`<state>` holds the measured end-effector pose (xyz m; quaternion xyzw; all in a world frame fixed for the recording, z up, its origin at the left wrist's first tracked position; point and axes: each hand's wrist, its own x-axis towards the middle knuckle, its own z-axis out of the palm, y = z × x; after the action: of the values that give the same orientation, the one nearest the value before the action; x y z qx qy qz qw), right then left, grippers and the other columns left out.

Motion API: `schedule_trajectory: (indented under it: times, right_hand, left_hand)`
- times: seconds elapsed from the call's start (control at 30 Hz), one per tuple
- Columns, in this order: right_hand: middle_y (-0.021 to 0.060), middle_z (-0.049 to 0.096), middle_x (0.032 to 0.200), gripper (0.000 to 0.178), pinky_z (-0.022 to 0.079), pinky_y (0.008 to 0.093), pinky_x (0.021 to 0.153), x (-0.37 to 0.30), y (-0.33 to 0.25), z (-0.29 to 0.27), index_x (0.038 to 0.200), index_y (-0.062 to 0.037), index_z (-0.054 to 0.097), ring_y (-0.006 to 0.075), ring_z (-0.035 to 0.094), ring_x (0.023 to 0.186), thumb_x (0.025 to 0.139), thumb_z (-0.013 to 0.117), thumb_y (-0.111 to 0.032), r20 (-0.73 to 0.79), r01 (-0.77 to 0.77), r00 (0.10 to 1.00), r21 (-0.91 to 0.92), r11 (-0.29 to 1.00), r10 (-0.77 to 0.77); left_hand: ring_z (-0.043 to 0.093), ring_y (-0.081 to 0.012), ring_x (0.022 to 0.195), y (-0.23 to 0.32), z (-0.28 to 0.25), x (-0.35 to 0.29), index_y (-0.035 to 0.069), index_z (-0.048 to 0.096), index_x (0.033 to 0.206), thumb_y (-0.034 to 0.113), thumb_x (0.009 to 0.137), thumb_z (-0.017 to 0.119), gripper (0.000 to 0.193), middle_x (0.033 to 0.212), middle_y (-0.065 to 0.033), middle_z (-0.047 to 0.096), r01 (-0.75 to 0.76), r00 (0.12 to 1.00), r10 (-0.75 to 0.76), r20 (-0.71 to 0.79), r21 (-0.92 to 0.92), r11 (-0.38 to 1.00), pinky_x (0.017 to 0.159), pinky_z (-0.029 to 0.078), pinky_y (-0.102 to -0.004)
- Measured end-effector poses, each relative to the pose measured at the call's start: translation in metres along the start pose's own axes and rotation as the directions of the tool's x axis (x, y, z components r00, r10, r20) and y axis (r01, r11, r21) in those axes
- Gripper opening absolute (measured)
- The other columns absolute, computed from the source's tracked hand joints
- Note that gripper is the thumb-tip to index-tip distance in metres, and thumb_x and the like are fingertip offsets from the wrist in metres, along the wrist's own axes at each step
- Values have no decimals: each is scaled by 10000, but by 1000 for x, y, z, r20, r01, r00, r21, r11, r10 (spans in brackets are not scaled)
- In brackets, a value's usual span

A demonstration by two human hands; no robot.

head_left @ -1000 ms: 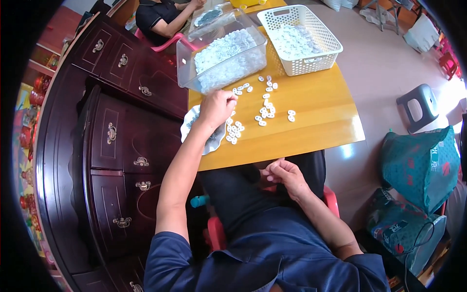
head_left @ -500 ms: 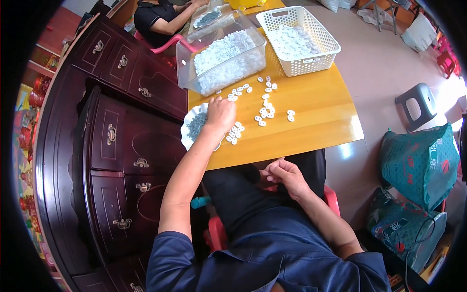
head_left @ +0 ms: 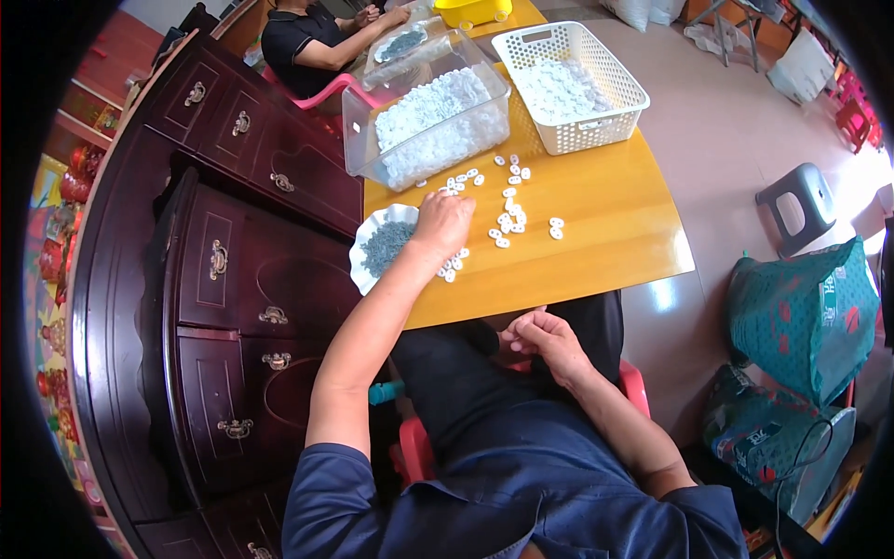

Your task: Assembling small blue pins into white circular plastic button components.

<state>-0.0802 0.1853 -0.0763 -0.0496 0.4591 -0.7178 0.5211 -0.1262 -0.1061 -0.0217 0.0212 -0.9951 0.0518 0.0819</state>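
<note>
My left hand (head_left: 444,224) is over the wooden table, fingers bent down and drawn together; what they grip, if anything, is hidden beneath them. Small white oval pieces with two dark holes (head_left: 461,179) lie just beyond its fingers, and more of them (head_left: 451,270) show beside the wrist. Close by on the left is a white wavy-rimmed dish (head_left: 358,272) of small grey-blue parts (head_left: 384,246). Below the table edge, over my lap, my right hand (head_left: 549,343) is closed with thumb and fingers pressed together. I cannot make out anything inside it.
A clear plastic bin (head_left: 358,140) heaped with white pieces and a white perforated basket (head_left: 596,140) stand on the table (head_left: 596,252). Dark wooden drawers (head_left: 270,224) line the left. Another person (head_left: 303,47) sits beyond. Green bags (head_left: 801,317) and a grey stool (head_left: 799,205) are at right.
My left hand has moved right, away from the dish and over the white pieces. The right hand stays in nearly the same place. The view has shifted slightly.
</note>
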Motion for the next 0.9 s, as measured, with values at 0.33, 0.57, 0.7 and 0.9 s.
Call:
schedule_trajectory:
  times: [0.33,0.57,0.7,0.9]
  right_hand:
    - [62,738,973,184,550,256,799,3,-4,-2,987,-39,694,102,665,825,1030,603,-193,15,37,999,4,999,-37]
    - [36,735,967,194,509,221,738,3,3,-3,970,-41,691,62,619,783,1027,602,-205,43,65,997,19,998,-65]
    - [61,735,970,184,529,231,755,1,0,-3,967,-35,680,79,638,790,1031,589,-182,10,50,999,39,998,-50]
    - [88,740,998,174,560,270,804,3,3,-5,956,-34,688,126,691,836,1014,617,-181,16,22,1000,20,1000,-23]
  left_hand:
    - [702,-386,827,6,-2,13,31,680,785,109,818,606,112,804,-191,705,-27,997,28,69,-19,999,765,562,-501]
    - [711,-399,803,13,-12,13,52,719,776,132,812,598,150,807,-214,711,62,988,-53,142,-54,997,745,568,-515]
    - [697,-413,775,15,-8,0,46,704,813,174,873,624,163,790,-212,701,106,986,-84,143,-158,982,691,556,-509]
    - [679,-389,793,30,-16,-18,45,679,817,153,904,640,144,863,-159,699,80,992,-107,-71,-315,946,694,541,-488]
